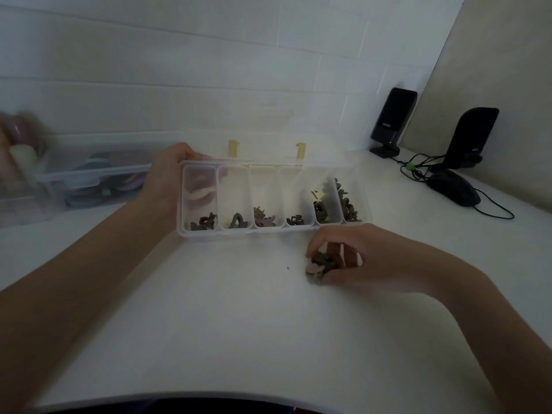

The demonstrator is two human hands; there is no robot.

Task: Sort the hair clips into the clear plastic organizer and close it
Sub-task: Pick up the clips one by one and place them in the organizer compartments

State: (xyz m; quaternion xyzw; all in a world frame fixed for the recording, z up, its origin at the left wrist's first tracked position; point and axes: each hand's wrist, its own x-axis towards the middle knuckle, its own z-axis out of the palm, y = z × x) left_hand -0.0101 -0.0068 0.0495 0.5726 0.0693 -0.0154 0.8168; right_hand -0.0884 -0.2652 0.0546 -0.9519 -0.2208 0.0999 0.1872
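The left hand (167, 174) grips the far left corner of the clear plastic six-compartment organizer (268, 230), its fingers (191, 152) curled over the back rim and partly visible through the wall of the leftmost compartment. The organizer rests on the white surface (224, 324) with its clear lid (268, 130) swung open and standing up behind it; two pale yellow latches (234, 148) show on the lid just beyond the left fingers.

Small dark brown hair clips (204, 224) lie at the near end of every compartment. The two compartments farthest from the left fingers hold the most, stacked along their length, and a pale yellowish clip sits among those in the fifth.

The right hand (367, 258) rests on the surface just in front of the organizer's near right corner, not touching it. Its fingers (316, 243) are curled narrowly around a small cluster of brown and pinkish hair clips (321, 264), with the thumb closing in from below; the cluster touches the surface.

Well to the left of the left fingers sits a clear plastic storage box (89, 177) with blurred coloured contents. Far to the right of the right fingers stand two black desktop speakers (394, 118), with a black computer mouse (454, 189) and its cables near them, against a white tiled wall (179, 70).
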